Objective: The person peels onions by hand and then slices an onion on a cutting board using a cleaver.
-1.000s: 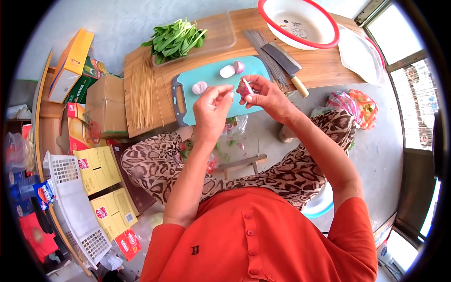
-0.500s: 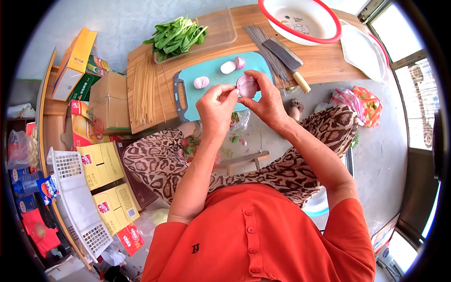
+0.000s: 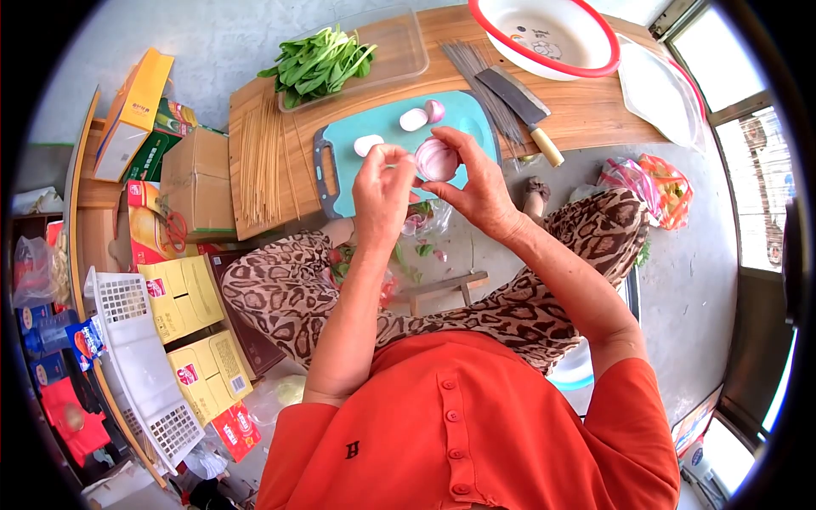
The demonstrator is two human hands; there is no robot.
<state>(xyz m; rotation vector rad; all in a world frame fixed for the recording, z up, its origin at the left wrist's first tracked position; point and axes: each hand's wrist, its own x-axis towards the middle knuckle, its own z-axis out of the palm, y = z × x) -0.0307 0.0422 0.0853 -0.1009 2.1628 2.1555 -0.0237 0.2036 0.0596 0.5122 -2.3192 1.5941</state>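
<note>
Above the near side of the turquoise cutting board (image 3: 348, 189), my right hand (image 3: 486, 189) grips a purple onion piece (image 3: 437, 160) by its edges between thumb and fingers. Its ringed cut face is turned toward me. My left hand (image 3: 380, 194) is just left of the onion, with thumb and fingers pinched together; what they hold, if anything, is too small to make out. On the board lie a white-faced onion piece (image 3: 414, 120), a pink-skinned one (image 3: 435, 110) touching it, and another pale piece (image 3: 367, 144) behind my left hand.
A cleaver (image 3: 514, 95) rests on metal skewers (image 3: 466, 64) right of the board. Bamboo skewers (image 3: 259, 166) lie left. Leafy greens (image 3: 319, 66) sit in a clear tray (image 3: 406, 47). A red-rimmed basin (image 3: 557, 72) stands at the back right. Scraps (image 3: 423, 250) lie below, between my knees.
My left hand has drawn slightly left from the onion piece, opening a small gap. The held onion has shifted a little left and nearer to me in my right hand.
</note>
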